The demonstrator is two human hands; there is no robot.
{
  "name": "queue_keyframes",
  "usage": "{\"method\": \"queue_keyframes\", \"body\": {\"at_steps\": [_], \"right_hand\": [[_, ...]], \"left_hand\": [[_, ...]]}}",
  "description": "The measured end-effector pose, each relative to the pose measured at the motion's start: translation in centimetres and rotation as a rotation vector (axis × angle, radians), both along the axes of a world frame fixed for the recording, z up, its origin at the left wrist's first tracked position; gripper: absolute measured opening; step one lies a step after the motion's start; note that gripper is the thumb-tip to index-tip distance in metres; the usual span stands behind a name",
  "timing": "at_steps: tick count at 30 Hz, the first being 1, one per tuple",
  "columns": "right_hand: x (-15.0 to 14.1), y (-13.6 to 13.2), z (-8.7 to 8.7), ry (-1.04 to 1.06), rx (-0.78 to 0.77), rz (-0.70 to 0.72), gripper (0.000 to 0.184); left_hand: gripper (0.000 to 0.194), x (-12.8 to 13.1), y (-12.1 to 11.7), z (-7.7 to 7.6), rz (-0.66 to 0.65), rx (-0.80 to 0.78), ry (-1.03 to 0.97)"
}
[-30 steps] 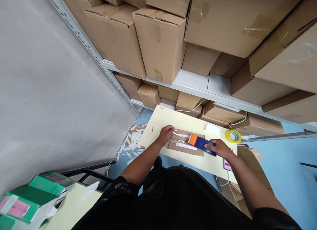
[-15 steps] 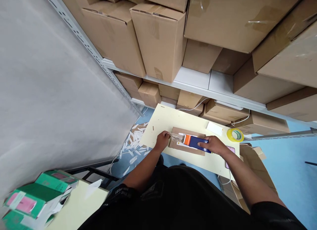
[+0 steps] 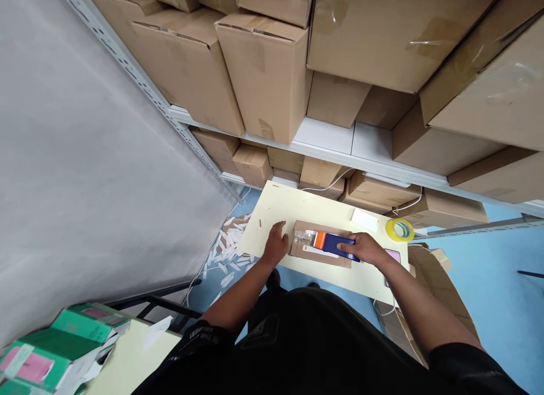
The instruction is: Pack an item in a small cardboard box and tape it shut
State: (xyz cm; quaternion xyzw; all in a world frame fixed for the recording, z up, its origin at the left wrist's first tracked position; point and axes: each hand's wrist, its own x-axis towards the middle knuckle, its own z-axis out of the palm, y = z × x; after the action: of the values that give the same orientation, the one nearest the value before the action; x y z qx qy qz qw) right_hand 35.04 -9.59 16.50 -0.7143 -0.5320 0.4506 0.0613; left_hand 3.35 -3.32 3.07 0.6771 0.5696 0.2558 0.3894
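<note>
A small brown cardboard parcel (image 3: 317, 255) lies flat on a pale yellow table (image 3: 297, 211). My right hand (image 3: 363, 249) is closed round the blue handle of an orange-and-blue tape dispenser (image 3: 329, 242), which rests on top of the parcel. Clear tape shows on the parcel's left part. My left hand (image 3: 277, 243) presses flat against the parcel's left end, fingers together and stretched out.
A yellow tape roll (image 3: 399, 229) and a white card (image 3: 364, 220) lie at the table's far right. A pink phone (image 3: 393, 258) sits by my right wrist. Shelves of cardboard boxes (image 3: 263, 66) rise behind. Paper strips (image 3: 225, 253) litter the floor. Green boxes (image 3: 51, 344) lie lower left.
My right hand has slid the dispenser leftward along the parcel. My left hand has moved from the parcel's top down to its left end.
</note>
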Motion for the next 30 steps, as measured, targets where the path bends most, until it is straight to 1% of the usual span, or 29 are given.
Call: {"method": "queue_keyframes", "body": {"at_steps": [2, 3, 4, 5, 6, 9, 13, 15, 18, 20, 23, 25, 27, 28, 30], "right_hand": [[-0.1, 0.0, 0.1, 0.017, 0.009, 0.002, 0.047], [-0.2, 0.1, 0.2, 0.018, 0.008, 0.001, 0.047], [-0.3, 0.2, 0.3, 0.013, 0.001, 0.000, 0.046], [-0.4, 0.3, 0.4, 0.003, -0.011, -0.002, 0.046], [-0.5, 0.5, 0.5, -0.011, -0.024, -0.002, 0.046], [-0.6, 0.9, 0.9, -0.036, -0.055, 0.011, 0.046], [-0.2, 1.0, 1.3, -0.015, -0.045, 0.038, 0.047], [0.7, 0.7, 1.4, -0.028, -0.044, 0.046, 0.049], [3.7, -0.8, 1.4, -0.071, -0.044, 0.027, 0.053], [6.9, -2.6, 1.4, -0.062, -0.048, -0.016, 0.054], [12.4, -5.9, 1.2, -0.019, -0.079, -0.134, 0.051], [15.2, -7.8, 0.8, -0.011, -0.103, -0.188, 0.049], [16.6, -8.7, 0.2, -0.032, -0.098, -0.209, 0.047], [16.7, -8.7, -0.2, -0.054, -0.085, -0.209, 0.047], [15.9, -7.8, -1.2, -0.119, -0.060, -0.185, 0.047]], "left_hand": [[0.064, 0.1, 0.4, 1.5, -0.299, 0.245, 0.083], [0.069, 0.4, 0.5, 2.2, -0.447, 0.327, 0.147], [0.077, 0.8, 0.6, 2.7, -0.563, 0.363, 0.220], [0.085, 1.2, 0.7, 3.0, -0.643, 0.371, 0.293], [0.092, 1.7, 0.8, 3.1, -0.690, 0.368, 0.360], [0.102, 2.4, 0.8, 2.9, -0.712, 0.373, 0.488], [0.103, 2.4, 0.9, 2.6, -0.710, 0.403, 0.546], [0.104, 2.4, 0.9, 2.8, -0.716, 0.402, 0.572], [0.104, 2.3, 1.0, 3.0, -0.722, 0.408, 0.578], [0.102, 2.3, 1.1, 3.1, -0.720, 0.410, 0.548], [0.099, 2.3, 1.2, 3.2, -0.707, 0.389, 0.489], [0.098, 2.3, 1.2, 3.2, -0.702, 0.368, 0.462], [0.098, 2.4, 1.3, 3.1, -0.705, 0.355, 0.453], [0.098, 2.4, 1.3, 3.1, -0.707, 0.354, 0.456], [0.098, 2.4, 1.4, 3.0, -0.711, 0.359, 0.468]]}}
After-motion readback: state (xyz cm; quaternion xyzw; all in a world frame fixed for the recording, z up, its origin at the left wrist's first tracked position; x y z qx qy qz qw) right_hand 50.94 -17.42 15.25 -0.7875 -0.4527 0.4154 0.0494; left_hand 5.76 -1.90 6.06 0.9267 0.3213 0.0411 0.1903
